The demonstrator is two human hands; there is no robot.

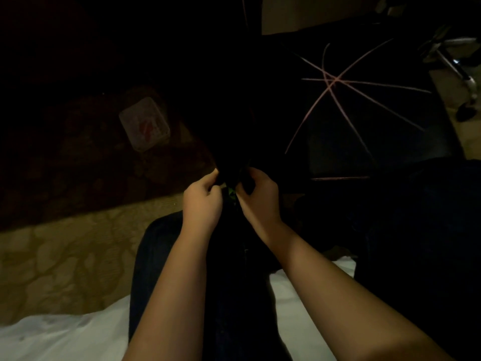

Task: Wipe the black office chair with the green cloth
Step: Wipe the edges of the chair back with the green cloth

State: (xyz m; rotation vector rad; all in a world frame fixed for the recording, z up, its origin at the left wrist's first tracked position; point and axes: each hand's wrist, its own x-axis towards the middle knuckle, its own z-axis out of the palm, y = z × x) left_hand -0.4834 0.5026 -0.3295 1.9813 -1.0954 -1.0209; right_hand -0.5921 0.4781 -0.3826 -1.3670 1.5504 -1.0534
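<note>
Fingers (208, 182) of left hand (203, 204) and right hand (260, 198) are curled and pinch the green cloth (231, 192); only a sliver of it shows between the two hands. Both hands sit close together above the lap. Black office chair (234, 136) rises as a dark mass just beyond the fingertips; low light hides any contact. Pale packet (144, 123) lies on the rug (78, 165), well left.
</note>
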